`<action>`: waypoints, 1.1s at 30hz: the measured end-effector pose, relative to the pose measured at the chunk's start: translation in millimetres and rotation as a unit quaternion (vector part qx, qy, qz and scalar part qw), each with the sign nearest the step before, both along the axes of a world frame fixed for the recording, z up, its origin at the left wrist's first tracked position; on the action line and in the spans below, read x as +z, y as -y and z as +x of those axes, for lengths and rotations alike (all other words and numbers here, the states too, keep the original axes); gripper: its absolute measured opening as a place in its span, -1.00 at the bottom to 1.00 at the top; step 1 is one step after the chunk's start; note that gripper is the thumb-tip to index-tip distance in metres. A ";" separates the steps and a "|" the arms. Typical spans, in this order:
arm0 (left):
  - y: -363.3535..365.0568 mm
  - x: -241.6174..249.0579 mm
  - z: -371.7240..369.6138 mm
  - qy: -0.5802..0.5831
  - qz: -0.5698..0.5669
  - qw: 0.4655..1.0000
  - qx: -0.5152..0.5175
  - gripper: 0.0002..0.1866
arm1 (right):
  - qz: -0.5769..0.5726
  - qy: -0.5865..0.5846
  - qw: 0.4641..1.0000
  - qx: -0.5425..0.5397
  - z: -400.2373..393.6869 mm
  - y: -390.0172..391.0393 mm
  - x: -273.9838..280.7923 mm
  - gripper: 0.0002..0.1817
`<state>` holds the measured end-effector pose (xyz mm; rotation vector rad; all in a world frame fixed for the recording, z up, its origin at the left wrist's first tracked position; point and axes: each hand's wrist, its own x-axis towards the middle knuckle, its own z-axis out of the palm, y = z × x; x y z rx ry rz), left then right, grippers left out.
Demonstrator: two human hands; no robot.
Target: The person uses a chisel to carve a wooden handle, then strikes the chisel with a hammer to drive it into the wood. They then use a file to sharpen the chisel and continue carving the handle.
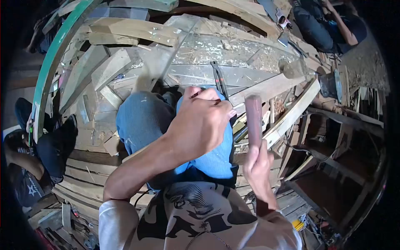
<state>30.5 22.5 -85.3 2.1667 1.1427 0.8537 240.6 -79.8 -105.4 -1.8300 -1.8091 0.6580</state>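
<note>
My left hand point(204, 121) is closed in a fist above my jeans-covered knee point(216, 162). Whatever its curled fingers may hold is hidden from this angle. In my right hand point(259, 164) is a thick brown wooden stick point(253, 121), gripped near its lower end and standing roughly upright to the right of my left hand. Just beyond the left fist lies a pair of pliers point(218, 79) with dark, partly red handles. A pale wooden board point(271, 89) slants away from beside my hands towards the upper right.
Worn workbench planks point(216, 48) lie ahead, strewn with chips and offcuts. A long green-edged timber point(56, 58) curves along the left. One person point(54, 150) sits at the left, another point(329, 25) at the upper right. A dark wooden frame point(333, 179) stands at the right.
</note>
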 end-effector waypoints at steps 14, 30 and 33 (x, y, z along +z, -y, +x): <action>14.5 3.0 15.7 -0.079 0.043 0.994 0.057 -0.89 | 0.027 -0.103 0.994 -0.029 22.5 16.1 -20.2 -0.50; 18.7 -5.9 20.4 -0.123 0.097 0.983 0.091 -0.75 | 0.051 0.012 0.998 0.027 -4.9 0.9 7.8 -0.65; 17.8 -7.8 22.9 -0.113 0.115 0.982 0.094 -0.77 | -0.047 0.016 0.998 0.032 -10.8 -33.2 30.2 -0.69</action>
